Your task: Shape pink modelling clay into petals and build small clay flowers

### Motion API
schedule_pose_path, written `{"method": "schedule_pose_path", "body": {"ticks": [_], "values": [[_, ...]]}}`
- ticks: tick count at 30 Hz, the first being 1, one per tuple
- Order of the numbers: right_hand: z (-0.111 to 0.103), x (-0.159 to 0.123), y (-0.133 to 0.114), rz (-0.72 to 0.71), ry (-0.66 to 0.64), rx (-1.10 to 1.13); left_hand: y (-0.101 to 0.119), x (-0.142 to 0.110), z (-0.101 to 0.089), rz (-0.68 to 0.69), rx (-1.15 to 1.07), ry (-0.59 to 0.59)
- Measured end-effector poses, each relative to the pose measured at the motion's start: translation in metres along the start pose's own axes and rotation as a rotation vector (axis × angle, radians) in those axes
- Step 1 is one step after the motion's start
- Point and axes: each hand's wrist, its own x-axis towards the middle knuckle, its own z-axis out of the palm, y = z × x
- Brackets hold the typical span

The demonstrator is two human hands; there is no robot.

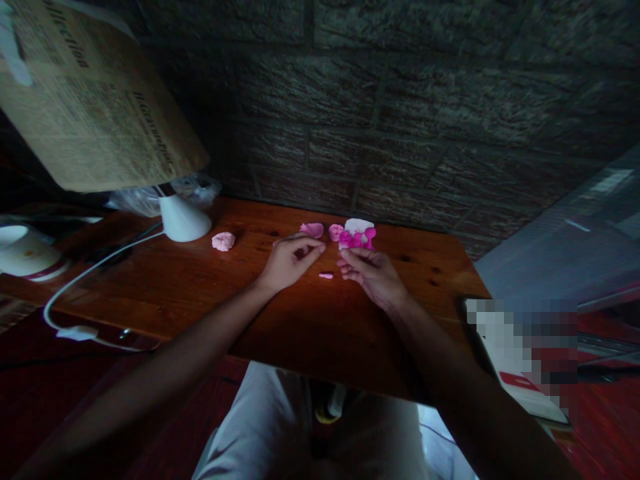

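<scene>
Over the wooden table, my left hand has its thumb and forefinger pinched together, and anything between them is too small to make out. My right hand faces it, also closed in a pinch with the other fingers curled; what it grips, if anything, cannot be told. A small light-pink strip lies on the table between and just below the hands. Behind them are a pink petal-like piece, a pink crumpled round piece, and bright magenta pieces by a white piece.
A pale-pink crumpled lump sits left on the table. Farther left stand a lamp with a newsprint shade, its white cord, and a cup. A brick wall rises behind.
</scene>
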Motion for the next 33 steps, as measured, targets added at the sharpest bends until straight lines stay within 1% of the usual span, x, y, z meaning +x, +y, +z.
{"method": "schedule_pose_path", "body": {"ticks": [3,6,9,16,21,24,29,33], "values": [[0.0004,-0.0002,-0.0020,-0.010,0.053,0.008,-0.0011,-0.0001,-0.0004,0.016,0.005,-0.001],[0.0011,-0.0006,-0.0037,-0.008,0.035,0.052,-0.0025,-0.0002,-0.0005,0.026,0.025,-0.009],[0.0027,-0.0009,-0.0033,-0.021,0.007,0.049,-0.0038,-0.0004,-0.0002,0.029,0.046,-0.015],[0.0020,-0.0004,-0.0031,-0.016,0.074,0.029,-0.0042,-0.0007,-0.0006,0.039,0.058,-0.022],[0.0013,-0.0006,-0.0047,-0.024,0.021,0.079,-0.0037,-0.0001,-0.0008,0.014,0.071,-0.030],[0.0022,-0.0006,-0.0037,-0.011,-0.024,0.067,-0.0034,-0.0005,-0.0011,0.011,0.063,-0.056],[0.0009,-0.0003,-0.0026,-0.050,-0.003,0.042,-0.0027,-0.0010,-0.0019,0.008,0.064,-0.083],[-0.0006,-0.0010,-0.0033,-0.091,-0.026,0.072,-0.0033,-0.0007,-0.0025,0.014,0.066,-0.079]]}}
